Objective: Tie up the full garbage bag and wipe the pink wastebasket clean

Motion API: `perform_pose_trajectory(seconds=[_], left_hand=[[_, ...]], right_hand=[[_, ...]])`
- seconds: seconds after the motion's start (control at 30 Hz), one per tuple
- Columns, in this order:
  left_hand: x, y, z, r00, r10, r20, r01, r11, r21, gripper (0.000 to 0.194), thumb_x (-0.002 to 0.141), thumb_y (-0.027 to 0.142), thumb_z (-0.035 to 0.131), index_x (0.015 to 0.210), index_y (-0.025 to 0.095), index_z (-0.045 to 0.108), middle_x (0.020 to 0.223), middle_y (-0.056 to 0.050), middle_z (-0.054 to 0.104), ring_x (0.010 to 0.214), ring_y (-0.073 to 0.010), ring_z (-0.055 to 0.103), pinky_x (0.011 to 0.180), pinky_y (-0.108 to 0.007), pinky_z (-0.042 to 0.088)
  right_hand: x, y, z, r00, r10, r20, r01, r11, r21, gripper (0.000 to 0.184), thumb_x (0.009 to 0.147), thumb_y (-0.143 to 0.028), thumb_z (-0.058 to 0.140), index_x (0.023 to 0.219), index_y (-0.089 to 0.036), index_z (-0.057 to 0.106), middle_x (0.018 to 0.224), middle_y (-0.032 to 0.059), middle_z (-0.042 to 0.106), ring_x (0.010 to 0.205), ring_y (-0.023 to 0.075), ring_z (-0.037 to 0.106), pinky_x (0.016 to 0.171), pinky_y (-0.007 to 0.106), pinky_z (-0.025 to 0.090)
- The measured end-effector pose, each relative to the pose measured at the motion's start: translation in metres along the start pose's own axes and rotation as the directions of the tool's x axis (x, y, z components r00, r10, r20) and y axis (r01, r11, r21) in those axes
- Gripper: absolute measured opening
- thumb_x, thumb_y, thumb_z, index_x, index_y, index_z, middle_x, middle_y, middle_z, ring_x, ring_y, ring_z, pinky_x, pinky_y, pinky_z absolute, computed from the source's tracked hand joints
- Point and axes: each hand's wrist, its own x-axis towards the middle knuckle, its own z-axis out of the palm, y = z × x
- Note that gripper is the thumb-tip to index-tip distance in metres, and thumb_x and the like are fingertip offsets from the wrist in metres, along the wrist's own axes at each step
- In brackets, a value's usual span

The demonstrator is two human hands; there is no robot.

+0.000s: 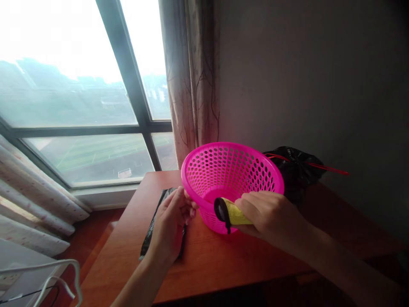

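Note:
A bright pink plastic basket (211, 204) with rows of round holes stands on the wooden table, its inside facing me. My left hand (171, 221) is at its left rim, the thumb and fingers closed on the edge. In my right hand (270, 213) is a folded yellow cloth (235, 213) with black edging and a small black loop, gripped at the front right of the basket's rim. The cloth's other end is hidden under my fingers. Beneath my left hand lies a flat black plastic bag (147, 243), partly covered by it.
Behind the basket at the right, a full-looking black plastic bag (295, 166) with a red drawstring rests on the wooden table (204, 277). A window (79, 98) and a curtain (194, 76) stand beyond. White tubing (75, 273) is low at the left.

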Motion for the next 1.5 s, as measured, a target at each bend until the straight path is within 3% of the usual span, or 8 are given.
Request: perform_pose_trajectory(seconds=[0.2, 0.43, 0.6, 0.83, 0.97, 1.13, 1.37, 1.5], left_hand=[[-0.029, -0.015, 0.019, 0.993, -0.110, 0.050, 0.108, 0.994, 0.026, 0.027, 0.086, 0.041, 0.069, 0.081, 0.014, 0.064, 0.066, -0.003, 0.062, 0.057, -0.0092, 0.053, 0.049, -0.018, 0.035], [-0.020, -0.014, 0.021, 0.996, -0.087, 0.026, 0.087, 0.996, 0.018, 0.025, 0.084, 0.036, 0.072, 0.076, 0.014, 0.063, 0.061, 0.001, 0.058, 0.054, -0.0061, 0.045, 0.050, -0.016, 0.034], [-0.002, -0.007, 0.012, 0.999, -0.032, -0.034, 0.031, 0.999, -0.036, 0.028, 0.081, 0.032, 0.073, 0.067, 0.016, 0.056, 0.055, 0.005, 0.050, 0.048, -0.0048, 0.037, 0.046, -0.016, 0.030], [0.049, 0.019, -0.003, 0.991, 0.006, -0.136, -0.004, 1.000, 0.017, 0.030, 0.072, 0.026, 0.070, 0.057, 0.017, 0.046, 0.048, 0.009, 0.036, 0.038, -0.0030, 0.025, 0.036, -0.017, 0.017], [0.063, 0.023, -0.004, 0.996, -0.004, -0.090, 0.007, 1.000, 0.028, 0.031, 0.072, 0.032, 0.073, 0.059, 0.016, 0.050, 0.047, 0.008, 0.039, 0.038, -0.0035, 0.030, 0.035, -0.016, 0.020], [0.042, 0.017, -0.003, 0.999, 0.037, -0.011, -0.037, 0.999, -0.001, 0.033, 0.079, 0.044, 0.071, 0.069, 0.015, 0.058, 0.058, 0.004, 0.053, 0.048, -0.0065, 0.042, 0.044, -0.017, 0.035], [-0.019, -0.015, 0.007, 1.000, 0.009, 0.011, -0.010, 0.993, 0.114, 0.030, 0.088, 0.044, 0.065, 0.077, 0.016, 0.061, 0.063, 0.000, 0.057, 0.055, -0.0089, 0.048, 0.050, -0.019, 0.037], [-0.032, -0.023, 0.013, 0.999, -0.014, -0.051, 0.017, 0.998, 0.058, 0.026, 0.085, 0.040, 0.071, 0.078, 0.016, 0.062, 0.059, 0.002, 0.055, 0.053, -0.0075, 0.046, 0.049, -0.017, 0.034]], right_hand=[[0.011, -0.014, 0.005, 0.998, 0.047, -0.040, -0.051, 0.994, -0.097, 0.032, 0.100, -0.040, 0.048, 0.077, -0.018, 0.054, 0.064, -0.0007, 0.052, 0.056, 0.0149, 0.048, 0.055, 0.033, 0.021], [0.010, -0.016, 0.008, 0.997, 0.040, -0.060, -0.045, 0.995, -0.093, 0.030, 0.100, -0.041, 0.049, 0.080, -0.018, 0.056, 0.064, -0.0014, 0.052, 0.056, 0.0152, 0.048, 0.055, 0.033, 0.022], [0.005, -0.009, 0.002, 1.000, 0.013, 0.000, -0.013, 0.999, -0.030, 0.030, 0.099, -0.041, 0.050, 0.081, -0.017, 0.056, 0.068, -0.0007, 0.054, 0.059, 0.0143, 0.048, 0.056, 0.032, 0.026], [-0.011, 0.000, -0.012, 0.989, -0.060, 0.137, 0.045, 0.993, 0.107, 0.021, 0.099, -0.035, 0.053, 0.086, -0.018, 0.056, 0.075, -0.0003, 0.057, 0.067, 0.0151, 0.052, 0.062, 0.032, 0.031], [-0.014, 0.001, -0.012, 0.989, -0.043, 0.140, 0.031, 0.996, 0.089, 0.019, 0.099, -0.032, 0.052, 0.086, -0.018, 0.056, 0.075, 0.0000, 0.057, 0.068, 0.0157, 0.052, 0.063, 0.033, 0.031], [-0.011, -0.003, -0.006, 0.997, -0.021, 0.077, 0.017, 0.998, 0.054, 0.026, 0.098, -0.037, 0.052, 0.082, -0.018, 0.055, 0.072, 0.0001, 0.056, 0.064, 0.0153, 0.051, 0.061, 0.032, 0.031], [0.008, -0.028, 0.008, 0.996, 0.088, -0.004, -0.088, 0.995, -0.037, 0.028, 0.100, -0.036, 0.048, 0.083, -0.017, 0.057, 0.069, 0.0011, 0.056, 0.062, 0.0164, 0.053, 0.057, 0.034, 0.029], [0.012, -0.039, 0.018, 0.994, 0.108, -0.033, -0.110, 0.990, -0.088, 0.023, 0.099, -0.035, 0.051, 0.089, -0.016, 0.059, 0.070, 0.0015, 0.058, 0.061, 0.0168, 0.053, 0.056, 0.034, 0.028]])
